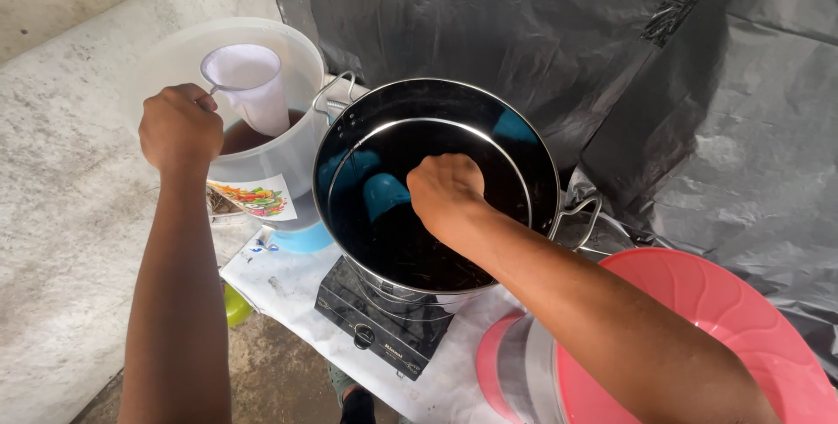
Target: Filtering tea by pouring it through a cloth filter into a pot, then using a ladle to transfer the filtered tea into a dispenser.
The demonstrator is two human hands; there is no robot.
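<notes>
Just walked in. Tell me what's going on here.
A person stands over a big steel pot on a black stove. The right hand is down inside the pot, gripping a blue cup over dark liquid. The left hand holds a white cloth strainer in the mouth of a translucent bucket that already has some brown liquid in it. A pink lid sits at the right.
</notes>
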